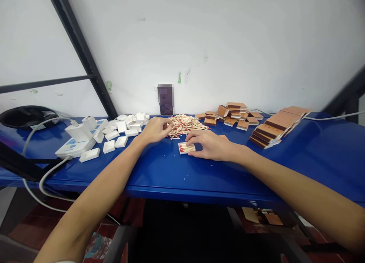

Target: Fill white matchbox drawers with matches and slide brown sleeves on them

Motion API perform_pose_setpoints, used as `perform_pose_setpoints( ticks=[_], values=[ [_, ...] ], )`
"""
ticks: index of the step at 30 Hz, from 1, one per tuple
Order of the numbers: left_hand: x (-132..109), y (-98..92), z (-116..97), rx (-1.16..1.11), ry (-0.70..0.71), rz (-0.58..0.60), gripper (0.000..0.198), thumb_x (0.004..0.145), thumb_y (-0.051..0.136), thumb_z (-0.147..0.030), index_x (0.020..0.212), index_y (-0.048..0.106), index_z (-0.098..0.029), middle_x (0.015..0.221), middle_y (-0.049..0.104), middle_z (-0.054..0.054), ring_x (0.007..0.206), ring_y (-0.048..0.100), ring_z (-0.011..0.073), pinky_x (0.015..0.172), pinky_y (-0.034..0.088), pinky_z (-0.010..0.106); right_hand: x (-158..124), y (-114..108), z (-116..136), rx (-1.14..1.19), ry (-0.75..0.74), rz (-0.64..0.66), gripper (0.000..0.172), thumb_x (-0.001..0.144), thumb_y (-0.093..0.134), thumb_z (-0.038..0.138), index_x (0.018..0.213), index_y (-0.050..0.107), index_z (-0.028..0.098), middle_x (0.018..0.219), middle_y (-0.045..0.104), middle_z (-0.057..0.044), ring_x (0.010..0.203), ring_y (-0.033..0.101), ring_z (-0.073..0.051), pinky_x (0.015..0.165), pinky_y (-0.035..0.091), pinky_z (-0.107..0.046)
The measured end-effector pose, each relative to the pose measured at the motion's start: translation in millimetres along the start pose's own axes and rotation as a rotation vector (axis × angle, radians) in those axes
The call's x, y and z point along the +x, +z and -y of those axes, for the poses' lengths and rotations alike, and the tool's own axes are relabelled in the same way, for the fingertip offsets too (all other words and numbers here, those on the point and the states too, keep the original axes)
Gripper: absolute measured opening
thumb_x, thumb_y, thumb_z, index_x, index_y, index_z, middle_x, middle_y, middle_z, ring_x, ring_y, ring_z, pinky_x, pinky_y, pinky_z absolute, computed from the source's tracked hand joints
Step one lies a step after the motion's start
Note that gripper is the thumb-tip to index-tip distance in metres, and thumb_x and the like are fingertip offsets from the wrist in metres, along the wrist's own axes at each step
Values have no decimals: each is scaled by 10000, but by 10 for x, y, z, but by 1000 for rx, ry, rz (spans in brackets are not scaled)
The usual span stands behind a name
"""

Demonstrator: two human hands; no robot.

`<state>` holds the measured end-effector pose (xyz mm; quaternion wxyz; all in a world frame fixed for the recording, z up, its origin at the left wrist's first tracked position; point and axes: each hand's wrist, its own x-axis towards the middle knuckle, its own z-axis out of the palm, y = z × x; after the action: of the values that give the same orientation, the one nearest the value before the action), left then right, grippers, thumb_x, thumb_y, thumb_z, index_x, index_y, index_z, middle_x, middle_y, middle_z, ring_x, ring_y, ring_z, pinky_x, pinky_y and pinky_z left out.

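We face a white wall with a blue desk point(159, 171) pushed against it, a dark steel brace slanting up on the left. A phone point(165, 99) leans on the wall, and just in front of it lies a heap of matchsticks point(186, 123). To the left sit the empty white trays point(119, 132) beside a power strip point(75, 143). To the right are the loose brown sleeves point(234, 114), and further right a fanned stack of sleeves point(273, 128).

Our left hand point(155, 129) rests at the heap's left edge. Its grip is curled closed, with the fingertips touching the sticks, but we cannot tell how many it has taken. Our right hand point(212, 145) lies flat and low on the desk. Its grip is closed on the filling tray point(186, 148), fingers along the far wall and thumb at the near corner. That tray sits on the desk just in front of the heap, between our two hands, with red-tipped sticks already in it.

As we judge it, the work in hand is moving sticks from heap to tray. To do that well:
- Pinch a small, even bundle rather than a fistful.
- Square the sticks so they lie parallel, all the heads turned the same way as those already in the tray.
- Hold the tray down lightly by its walls only, leaving the mouth clear, since squeezing the thin card would bow it.
- Carry the bundle low across the short gap so strays do not scatter among the specks on the desk.
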<state>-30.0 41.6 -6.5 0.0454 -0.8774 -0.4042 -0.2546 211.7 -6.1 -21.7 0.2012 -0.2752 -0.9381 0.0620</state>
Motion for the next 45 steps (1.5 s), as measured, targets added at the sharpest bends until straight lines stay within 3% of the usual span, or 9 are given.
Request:
perform_pose_setpoints(
  ticks=[5,13,24,29,37,45],
  values=[
    [-8,12,-52,-10,66,51,261,855,422,-232,668,591,-164,613,570,10,584,462,135,597,294,284,-11,-23,57,39,61,24,255,838,693,298,1058,677,170,1030,696,-82,944,627,-221,838,469,-352],
    [3,97,-44,13,137,24,268,864,428,-208,640,570,-174,617,578,6,594,461,143,608,312,293,-15,24,-22,56,57,3,265,858,674,385,1030,646,185,1015,693,-65,926,618,-213,810,447,-334],
    [-11,107,76,75,134,68,261,885,455,-267,827,697,-189,816,673,40,821,556,209,804,394,351,-49,-51,184,112,26,82,242,841,649,398,953,609,187,903,649,-41,773,562,-172,702,421,-299],
    [-26,101,40,81,154,104,224,846,505,-275,851,718,-206,781,643,37,809,546,216,792,395,359,-22,-26,-36,-46,167,-109,141,899,507,243,985,600,182,927,648,-59,810,580,-186,727,424,-313],
    [-12,115,23,83,184,130,205,823,524,-249,871,718,-200,841,688,37,828,576,215,807,405,363,-45,92,-288,-276,319,-5,382,914,451,204,1280,552,166,1211,605,-152,1076,589,-278,840,461,-377],
    [-21,160,-24,67,139,93,242,888,466,-253,940,695,-193,912,680,56,901,580,226,852,426,380,5,98,-290,-368,363,-54,378,893,488,252,1256,539,162,1153,584,-153,1025,580,-297,842,456,-404]
  ],
)
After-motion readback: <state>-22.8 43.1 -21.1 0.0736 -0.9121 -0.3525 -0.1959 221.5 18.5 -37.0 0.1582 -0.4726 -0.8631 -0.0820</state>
